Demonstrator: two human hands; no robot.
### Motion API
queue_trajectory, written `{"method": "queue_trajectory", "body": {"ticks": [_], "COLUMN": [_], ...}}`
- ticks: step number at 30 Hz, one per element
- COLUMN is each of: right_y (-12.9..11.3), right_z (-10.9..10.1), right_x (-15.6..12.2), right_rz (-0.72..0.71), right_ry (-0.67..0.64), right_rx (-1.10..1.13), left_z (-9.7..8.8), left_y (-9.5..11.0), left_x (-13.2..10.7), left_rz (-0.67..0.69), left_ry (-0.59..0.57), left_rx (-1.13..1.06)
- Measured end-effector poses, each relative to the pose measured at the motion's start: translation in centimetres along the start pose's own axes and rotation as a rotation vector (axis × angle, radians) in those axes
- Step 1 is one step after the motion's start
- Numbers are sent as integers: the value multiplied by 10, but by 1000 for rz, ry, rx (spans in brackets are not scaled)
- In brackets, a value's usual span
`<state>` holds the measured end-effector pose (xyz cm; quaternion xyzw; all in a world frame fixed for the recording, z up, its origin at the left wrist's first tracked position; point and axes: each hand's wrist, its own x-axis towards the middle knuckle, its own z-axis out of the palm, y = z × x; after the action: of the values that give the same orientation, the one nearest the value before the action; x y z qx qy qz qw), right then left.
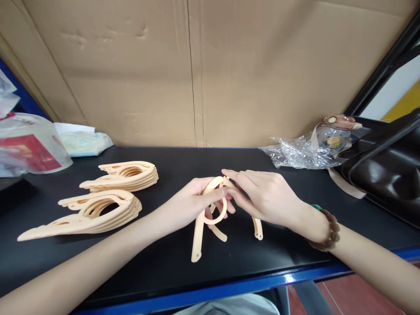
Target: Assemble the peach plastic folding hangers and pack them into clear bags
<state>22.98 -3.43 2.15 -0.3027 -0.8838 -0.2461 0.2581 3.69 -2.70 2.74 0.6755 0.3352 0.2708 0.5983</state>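
Observation:
Over the middle of the black table, my left hand [193,199] is closed on a beige plastic folding hanger [198,238], its thumb pressed across the curved part. A long arm with a hole at its end points down toward me, beside a round loop [224,214]. My right hand [265,190] is closed too, its thumb and fingertips pinching the hanger's upper end; fingers partly hide the joint. Another beige curved piece [258,228] shows below my right hand. Whether it joins the held hanger, I cannot tell.
Two stacks of folded beige hangers [131,177] [98,214] lie at left. A white plastic bag [36,144] and a packet [87,142] are behind them. Crinkled clear plastic [292,153], a strapped bottle [334,138] and a black bag [387,166] sit at right. Cardboard [147,74] rises behind.

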Motion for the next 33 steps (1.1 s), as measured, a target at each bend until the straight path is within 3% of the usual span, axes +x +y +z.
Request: {"method": "queue_trajectory", "body": {"ticks": [4,12,18,22,29,33], "right_y": [0,1,2,2,1,-1], "right_z": [-1,-4,-6,-8,-8,-9], "right_x": [-2,-1,1,1,-2,-2], "right_rz": [35,69,138,88,-113,-194], "right_ry": [-69,-109,-229,-217,-15,-24], "right_rx": [37,48,52,25,-225,-354], "left_z": [-2,-1,0,0,1,2], "left_y": [1,-3,-3,-4,-2,-2], "left_x": [0,2,2,2,1,2], "left_rz": [-44,-118,-168,-155,-63,-21], "left_ry": [42,14,34,39,16,33], "left_rx": [-53,-174,-180,-194,-207,-214]}}
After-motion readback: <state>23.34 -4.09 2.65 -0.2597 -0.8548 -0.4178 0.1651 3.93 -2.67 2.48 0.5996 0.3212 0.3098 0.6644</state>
